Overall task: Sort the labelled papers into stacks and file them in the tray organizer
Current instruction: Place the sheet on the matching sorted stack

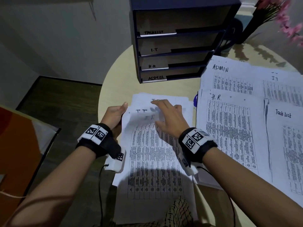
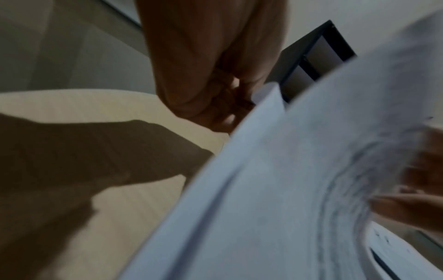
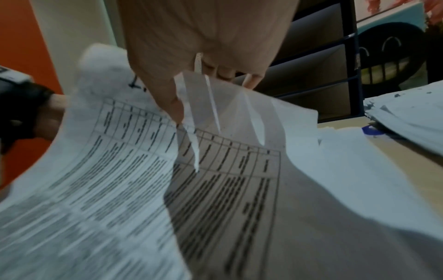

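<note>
A loose pile of printed sheets marked I.T lies on the round table in front of me. My left hand grips its left edge, thumb on top, and that edge curls upward. My right hand reaches over the pile's top. In the right wrist view its thumb presses a sheet while several raised sheet edges fan between thumb and fingers. The dark blue tray organizer stands behind, its shelves labelled Task List, I.T, H.R and ADMIN.
Sorted stacks cover the table's right side: ADMIN, H.R., I.T, Task List. A small blue object peeks out beside them. Pink flowers stand at the back right. The table's curved edge drops off on the left.
</note>
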Action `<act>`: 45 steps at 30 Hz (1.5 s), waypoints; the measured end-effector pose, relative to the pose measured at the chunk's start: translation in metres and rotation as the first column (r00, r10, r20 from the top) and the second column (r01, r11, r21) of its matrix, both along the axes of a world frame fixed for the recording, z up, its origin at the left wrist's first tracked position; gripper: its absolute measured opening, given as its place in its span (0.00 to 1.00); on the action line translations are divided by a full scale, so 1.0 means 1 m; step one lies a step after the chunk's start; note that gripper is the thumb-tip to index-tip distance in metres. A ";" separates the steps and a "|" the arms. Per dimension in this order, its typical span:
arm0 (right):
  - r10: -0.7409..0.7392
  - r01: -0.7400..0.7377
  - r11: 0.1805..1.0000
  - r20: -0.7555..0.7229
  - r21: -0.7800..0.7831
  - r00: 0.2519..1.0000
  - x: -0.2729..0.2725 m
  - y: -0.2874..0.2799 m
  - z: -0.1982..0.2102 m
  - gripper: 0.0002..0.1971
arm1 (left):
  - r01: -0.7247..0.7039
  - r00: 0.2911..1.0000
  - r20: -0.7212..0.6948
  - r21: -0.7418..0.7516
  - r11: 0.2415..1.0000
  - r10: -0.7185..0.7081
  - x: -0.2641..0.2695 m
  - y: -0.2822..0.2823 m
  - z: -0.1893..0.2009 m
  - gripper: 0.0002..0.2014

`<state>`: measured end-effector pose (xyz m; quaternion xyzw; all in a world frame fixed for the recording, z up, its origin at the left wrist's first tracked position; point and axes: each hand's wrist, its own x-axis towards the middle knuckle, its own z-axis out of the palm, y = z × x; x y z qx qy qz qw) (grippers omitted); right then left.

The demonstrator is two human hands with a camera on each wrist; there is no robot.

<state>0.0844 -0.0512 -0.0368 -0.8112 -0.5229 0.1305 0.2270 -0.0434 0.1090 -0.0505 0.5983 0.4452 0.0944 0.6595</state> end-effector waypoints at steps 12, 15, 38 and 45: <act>0.147 -0.145 0.988 0.046 -0.054 0.988 -0.016 -0.028 -0.008 0.14 | 0.311 0.951 0.044 -0.143 0.940 -0.308 -0.007 -0.005 0.005 0.06; 0.133 -0.127 0.988 0.059 -0.091 0.989 -0.013 -0.018 -0.002 0.12 | 0.371 0.926 0.049 -0.297 0.880 -0.374 -0.007 -0.010 0.011 0.18; 0.067 -0.050 0.989 0.124 -0.136 0.990 -0.014 -0.007 -0.006 0.06 | 0.721 0.638 -0.708 0.410 0.559 -0.303 0.070 0.024 -0.008 0.35; -0.096 0.091 0.995 0.208 0.034 0.973 -0.010 -0.015 -0.015 0.14 | 0.472 0.875 -0.173 0.510 0.719 -0.451 0.030 0.001 0.013 0.02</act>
